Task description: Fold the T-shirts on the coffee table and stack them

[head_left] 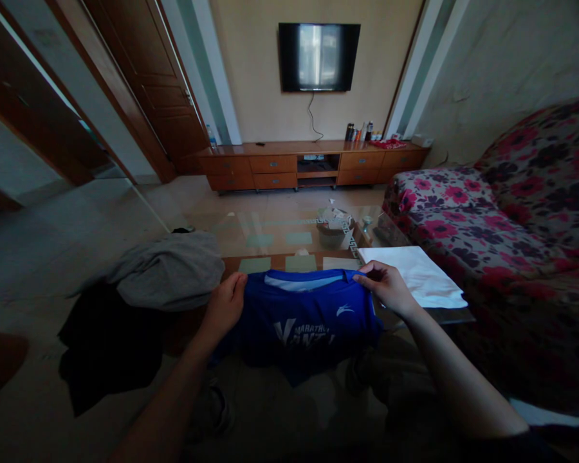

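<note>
A blue T-shirt (299,315) with white lettering on its front hangs between my two hands, its neckline uppermost. My left hand (228,301) is closed on the shoulder at the left of the collar. At the other shoulder, my right hand (386,286) pinches the fabric between thumb and fingers. The shirt's lower part falls into shadow below the table edge. Just beyond my right hand lies a folded white cloth (415,275) on the glass table. Left of my left hand is a heap of clothes, a grey garment (171,270) over a black one (109,341).
The glass coffee table (226,225) spans the middle, with a bin full of crumpled paper (335,228) near its far side. A flowered sofa (453,206) stands at the right. Against the far wall is a low wooden cabinet (273,165) beneath a television (318,58).
</note>
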`<state>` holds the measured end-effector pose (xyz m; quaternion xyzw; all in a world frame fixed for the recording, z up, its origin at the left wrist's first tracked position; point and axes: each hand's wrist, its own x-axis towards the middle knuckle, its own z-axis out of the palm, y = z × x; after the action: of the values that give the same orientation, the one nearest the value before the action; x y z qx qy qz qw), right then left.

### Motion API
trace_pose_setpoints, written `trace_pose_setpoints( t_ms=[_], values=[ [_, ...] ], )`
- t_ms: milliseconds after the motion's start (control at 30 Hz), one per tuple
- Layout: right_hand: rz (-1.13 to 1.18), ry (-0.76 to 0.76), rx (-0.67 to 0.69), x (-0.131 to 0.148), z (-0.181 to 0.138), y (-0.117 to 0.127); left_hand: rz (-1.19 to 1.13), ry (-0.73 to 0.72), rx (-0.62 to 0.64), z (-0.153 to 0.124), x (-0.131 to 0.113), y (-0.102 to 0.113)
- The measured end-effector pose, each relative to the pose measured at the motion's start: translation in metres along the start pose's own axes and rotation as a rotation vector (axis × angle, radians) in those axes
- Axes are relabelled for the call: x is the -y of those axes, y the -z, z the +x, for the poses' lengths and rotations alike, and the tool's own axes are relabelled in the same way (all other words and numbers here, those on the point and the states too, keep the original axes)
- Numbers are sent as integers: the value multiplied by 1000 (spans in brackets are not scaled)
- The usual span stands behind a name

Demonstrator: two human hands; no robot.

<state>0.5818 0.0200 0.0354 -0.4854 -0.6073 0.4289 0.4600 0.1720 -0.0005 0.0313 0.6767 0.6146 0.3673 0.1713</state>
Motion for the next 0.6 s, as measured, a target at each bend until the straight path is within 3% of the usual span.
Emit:
trace_pose_setpoints(
  t_ms=[100, 233, 433, 600],
  values=[
    [-20, 43, 3, 1, 0, 0, -38, -17, 48, 0, -1, -1],
    [-55, 47, 18, 2, 0, 1, -54, -15, 2, -1, -2, 1],
    [-63, -39, 174, 4, -2, 4, -71, 40, -87, 0, 0, 5],
    [-36, -152, 243, 3, -4, 6, -26, 31, -92, -1, -4, 7]
  ],
)
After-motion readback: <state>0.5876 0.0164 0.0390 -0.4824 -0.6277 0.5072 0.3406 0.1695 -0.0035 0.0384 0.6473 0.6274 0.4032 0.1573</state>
